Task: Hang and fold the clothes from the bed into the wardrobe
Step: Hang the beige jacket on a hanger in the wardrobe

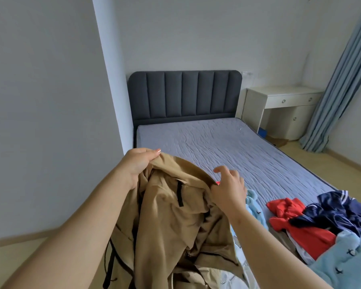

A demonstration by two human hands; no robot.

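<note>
The left hand [138, 163] is raised over the near left corner of the bed, its fingers and thumb curled round a bunched fold at the top of a tan jacket [175, 215]. The right hand [227, 188] sits well apart from it, at the jacket's other upper edge. Its fingers are spread and loosely bent, and its inner side lies against the cloth; whether it actually pinches the fabric cannot be told. Between the two hands the jacket hangs in loose folds, with a black strap [179, 192] showing near the top and more black trim down its left side. Its lower part drops out of view at the bottom of the frame.

Just beside the right wrist lies a pale blue fleece piece [254, 203]. Further right, on the near end of the mattress [217, 142], a heap of clothes holds a red garment [296, 224], a navy garment with white stripes [342, 211] lying partly over it, and a light blue fleece garment [346, 257] with small dark marks.

A dark padded headboard [183, 94] stands at the far end. To its right stands a white desk [279, 101], near a blue curtain [342, 80].
</note>
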